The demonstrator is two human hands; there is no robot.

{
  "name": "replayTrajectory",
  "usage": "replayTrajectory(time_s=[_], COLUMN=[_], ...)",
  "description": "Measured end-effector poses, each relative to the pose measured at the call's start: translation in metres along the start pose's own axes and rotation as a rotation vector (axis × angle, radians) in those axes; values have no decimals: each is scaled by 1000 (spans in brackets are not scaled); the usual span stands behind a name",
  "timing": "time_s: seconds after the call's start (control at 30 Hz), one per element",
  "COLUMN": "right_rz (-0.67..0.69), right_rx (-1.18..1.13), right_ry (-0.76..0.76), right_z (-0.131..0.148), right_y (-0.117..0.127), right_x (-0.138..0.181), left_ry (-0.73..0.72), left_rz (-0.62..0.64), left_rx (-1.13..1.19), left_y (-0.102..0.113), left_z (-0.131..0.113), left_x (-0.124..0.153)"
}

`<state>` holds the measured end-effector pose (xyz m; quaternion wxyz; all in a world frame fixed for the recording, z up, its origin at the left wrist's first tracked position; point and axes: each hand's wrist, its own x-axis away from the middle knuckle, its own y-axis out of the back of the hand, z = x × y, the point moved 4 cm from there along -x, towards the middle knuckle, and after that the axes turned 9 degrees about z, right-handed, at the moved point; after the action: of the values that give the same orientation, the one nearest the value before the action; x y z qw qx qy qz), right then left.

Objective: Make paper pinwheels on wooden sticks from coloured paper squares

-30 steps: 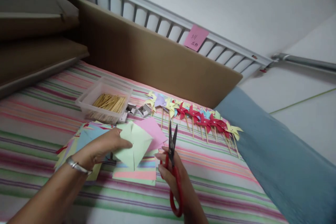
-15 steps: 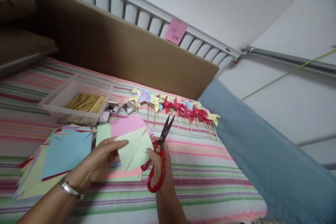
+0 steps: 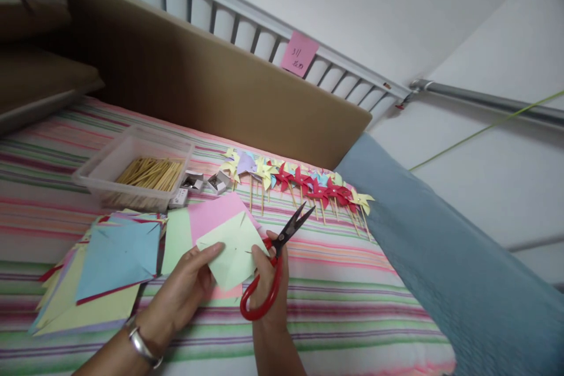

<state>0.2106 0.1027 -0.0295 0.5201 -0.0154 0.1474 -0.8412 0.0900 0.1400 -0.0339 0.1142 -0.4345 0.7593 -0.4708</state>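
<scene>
A pale green paper square with slits at its corners is held up between both hands. My left hand, a silver bangle at its wrist, pinches the square's left side with the thumb on top. My right hand has red-handled scissors hooked in it, their dark blades slightly apart and pointing up and away. Its thumb also presses the square's right edge. Under the held square lie a pink sheet and a green sheet. A pile of slit coloured squares, blue paper on top, lies to the left.
A clear plastic box holds many thin wooden sticks. Beside it stand small open boxes with metal bits. Finished paper pinwheels lie in a row at the back. Cardboard stands behind the striped cloth.
The pale green square has turned and shifted slightly right in my hands. The scissors have tilted further right, and my left hand has come in closer beneath the paper.
</scene>
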Motion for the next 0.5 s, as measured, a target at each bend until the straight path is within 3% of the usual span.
replayTrajectory(time_s=[0.2,0.27,0.37,0.5], right_rz=[6,82,270,462], right_rx=[166,211,295,464], right_ry=[-23,-88,-229,-356], right_z=[-6,-8,-11,-16], right_y=[-7,-12,-17,-19], right_x=[5,5,7,16], left_ry=[-55,-95,-244,-236], left_rz=[-12,-60,-117,-174], left_rx=[-174,-272,-445,-627], left_y=[4,13,29,46], left_z=[7,-11,-57,-103], left_x=[-1,-5,-10,-7])
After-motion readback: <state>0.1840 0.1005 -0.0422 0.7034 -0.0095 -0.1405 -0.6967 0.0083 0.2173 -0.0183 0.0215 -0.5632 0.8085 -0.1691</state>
